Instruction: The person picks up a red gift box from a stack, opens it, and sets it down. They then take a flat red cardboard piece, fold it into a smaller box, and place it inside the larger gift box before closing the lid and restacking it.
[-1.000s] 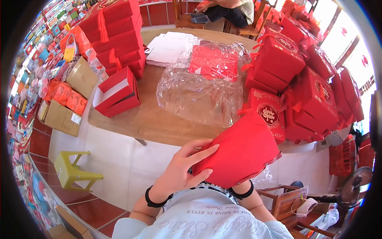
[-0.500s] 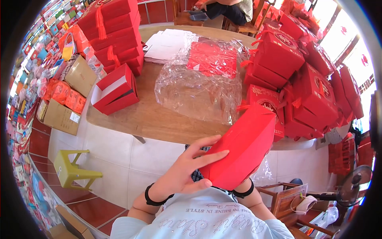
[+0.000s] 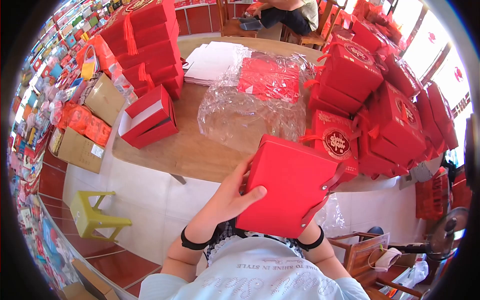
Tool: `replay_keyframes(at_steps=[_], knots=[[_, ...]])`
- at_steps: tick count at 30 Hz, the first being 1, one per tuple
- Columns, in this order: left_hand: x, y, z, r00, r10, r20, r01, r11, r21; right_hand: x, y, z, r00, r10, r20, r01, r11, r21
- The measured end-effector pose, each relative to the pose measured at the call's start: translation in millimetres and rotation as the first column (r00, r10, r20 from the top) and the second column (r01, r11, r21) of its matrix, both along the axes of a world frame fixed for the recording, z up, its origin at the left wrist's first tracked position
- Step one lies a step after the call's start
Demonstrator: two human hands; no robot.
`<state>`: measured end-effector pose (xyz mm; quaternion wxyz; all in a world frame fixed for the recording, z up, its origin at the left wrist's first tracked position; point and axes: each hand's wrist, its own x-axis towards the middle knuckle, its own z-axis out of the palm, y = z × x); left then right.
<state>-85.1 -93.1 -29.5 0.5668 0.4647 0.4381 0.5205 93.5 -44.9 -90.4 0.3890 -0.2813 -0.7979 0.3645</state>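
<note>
The largest thing is the wooden counter (image 3: 195,162), which stands in front of the person. At its right side is a big heap of red gift boxes (image 3: 355,75), and at its left end rises a stack of red boxes with tassels (image 3: 152,50). Between them lies crumpled clear plastic film (image 3: 230,125), partly over a flat red piece (image 3: 272,77), and beside it a pile of white sheets (image 3: 212,60). A smaller open red box (image 3: 150,117) with a pale inside sits near the left corner. The red strap-handled box (image 3: 285,180) is lifted in front of the person's shirt, by the near edge of the counter, and it is tilted. The left hand (image 3: 227,200) holds its left side: the thumb is pressed on the red face, and the other fingers go behind the edge, so they are clamped on the box. The right hand (image 3: 311,232) is mostly hidden behind the box; I cannot tell how its fingers stand. The smallest details are the brown strap (image 3: 337,177) and its metal rivets (image 3: 324,188). I judge that the step in hand is handling this single box; the next move calls for firm left fingers and steady support from the right side.
</note>
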Motion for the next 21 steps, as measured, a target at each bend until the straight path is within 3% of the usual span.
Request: replay_keyframes(at_steps=[3,6,8,12,14,15,17,19,21], knots=[[-9.7,2.6,-33.4,0.986,0.131,0.105,-0.121,0.988,-0.096,-7.6,12.0,0.9,0.993,0.019,0.116,-0.03,0.995,0.098],[-41.9,-9.5,-45.5,0.897,0.429,0.107,-0.405,0.895,-0.185,-16.5,20.3,12.4,0.983,0.053,0.175,-0.074,0.99,0.12],[-74.3,-25.4,-53.6,0.794,0.59,0.147,-0.566,0.806,-0.173,-25.2,24.4,34.1,0.868,-0.073,0.49,-0.158,0.897,0.413],[-137.8,-68.9,-75.9,0.7,0.656,0.282,-0.669,0.741,-0.061,-47.2,32.8,38.2,0.926,-0.024,0.376,-0.14,0.904,0.404],[-154.4,-89.6,-81.9,0.501,0.764,0.406,-0.825,0.564,-0.043,-72.5,37.7,43.3,0.925,0.046,0.378,-0.196,0.909,0.367],[-159.6,-98.8,-82.5,0.497,0.771,0.399,-0.831,0.555,-0.039,-86.8,39.2,45.7,0.918,0.099,0.384,-0.239,0.911,0.335],[-170.3,-112.1,-81.7,0.32,0.769,0.553,-0.899,0.43,-0.078,-121.5,40.7,49.3,0.891,0.158,0.426,-0.311,0.896,0.317],[-178.2,-118.6,-85.0,0.252,0.744,0.618,-0.924,0.375,-0.076,-159.4,44.9,52.2,0.857,0.211,0.47,-0.381,0.874,0.301],[-182.0,-123.5,-85.4,0.181,0.707,0.684,-0.944,0.319,-0.08,-200.1,55.1,52.0,0.864,0.201,0.462,-0.41,0.813,0.414]])
